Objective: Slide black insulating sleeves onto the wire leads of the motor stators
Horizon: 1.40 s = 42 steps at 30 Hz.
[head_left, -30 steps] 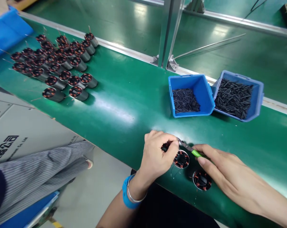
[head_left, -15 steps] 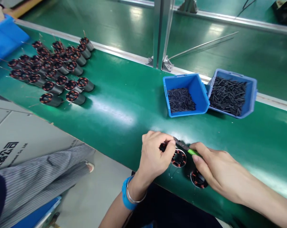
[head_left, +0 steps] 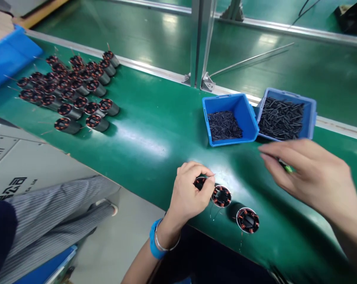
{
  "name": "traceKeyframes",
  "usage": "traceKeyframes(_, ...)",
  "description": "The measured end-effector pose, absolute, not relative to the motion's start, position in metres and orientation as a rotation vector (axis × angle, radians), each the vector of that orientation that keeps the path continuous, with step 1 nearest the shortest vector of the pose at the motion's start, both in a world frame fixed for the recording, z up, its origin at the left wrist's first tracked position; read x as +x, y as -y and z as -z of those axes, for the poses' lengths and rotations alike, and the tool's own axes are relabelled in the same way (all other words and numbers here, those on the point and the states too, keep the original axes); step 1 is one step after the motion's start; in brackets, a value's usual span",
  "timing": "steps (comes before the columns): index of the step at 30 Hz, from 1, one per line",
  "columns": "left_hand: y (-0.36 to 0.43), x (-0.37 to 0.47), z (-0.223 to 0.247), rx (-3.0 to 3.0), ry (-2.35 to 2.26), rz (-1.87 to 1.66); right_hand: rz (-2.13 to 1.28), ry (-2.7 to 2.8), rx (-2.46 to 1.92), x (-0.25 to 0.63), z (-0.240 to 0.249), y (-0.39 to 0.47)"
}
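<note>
My left hand (head_left: pixel 193 191) pinches a thin wire end above a copper-wound cylinder (head_left: pixel 200 182), which it partly covers. Beside it stands a second cylinder (head_left: pixel 221 196), and a third cylinder (head_left: pixel 247 220) is farther right with a thin wire trailing toward the near edge. My right hand (head_left: pixel 308 169), slightly blurred, is raised in front of the right blue bin (head_left: pixel 313 118). Its fingers are curled round green-handled pliers (head_left: pixel 285 167), mostly hidden in the palm. Short black tubes (head_left: pixel 281 118) fill that bin.
A second blue bin (head_left: pixel 249 122) holds thinner black pieces. Many copper-wound cylinders (head_left: pixel 67 125) stand at the left of the green table (head_left: pixel 154 157). A metal post (head_left: pixel 199 43) rises behind. A person's striped trouser leg (head_left: pixel 57 205) shows at lower left.
My right hand has moved up and right with the pliers, away from my left hand, uncovering the third cylinder. My left hand keeps its pinch beside the cylinders.
</note>
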State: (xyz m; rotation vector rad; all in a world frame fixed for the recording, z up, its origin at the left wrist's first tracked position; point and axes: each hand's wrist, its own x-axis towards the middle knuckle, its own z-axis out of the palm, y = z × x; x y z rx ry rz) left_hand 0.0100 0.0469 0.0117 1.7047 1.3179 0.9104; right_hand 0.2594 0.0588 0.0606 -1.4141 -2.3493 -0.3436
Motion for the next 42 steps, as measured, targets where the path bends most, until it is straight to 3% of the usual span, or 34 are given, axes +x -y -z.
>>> traceKeyframes(2,-0.048,0.008,-0.01,1.703,-1.272,-0.918,0.356,2.407,-1.352,0.236,-0.062,-0.101)
traceKeyframes(8,-0.05,0.002,-0.012,1.658,-1.167,-0.874,-0.13,2.868,-1.606,0.199,-0.049,-0.189)
traceKeyframes(28,-0.047,0.007,-0.012,1.677,-1.257,-0.823,-0.191,2.236,-1.512,0.222,-0.054,-0.151)
traceKeyframes(30,-0.047,0.008,-0.013,1.666,-1.269,-0.83,-0.344,2.115,-1.45,0.217,-0.057,-0.134)
traceKeyframes(35,-0.047,0.01,-0.014,1.644,-1.284,-0.85,-1.286,1.53,-1.321,0.198,-0.047,-0.082)
traceKeyframes(42,-0.047,0.009,-0.014,1.643,-1.303,-0.875,-1.335,1.259,-1.277,0.185,-0.03,-0.061)
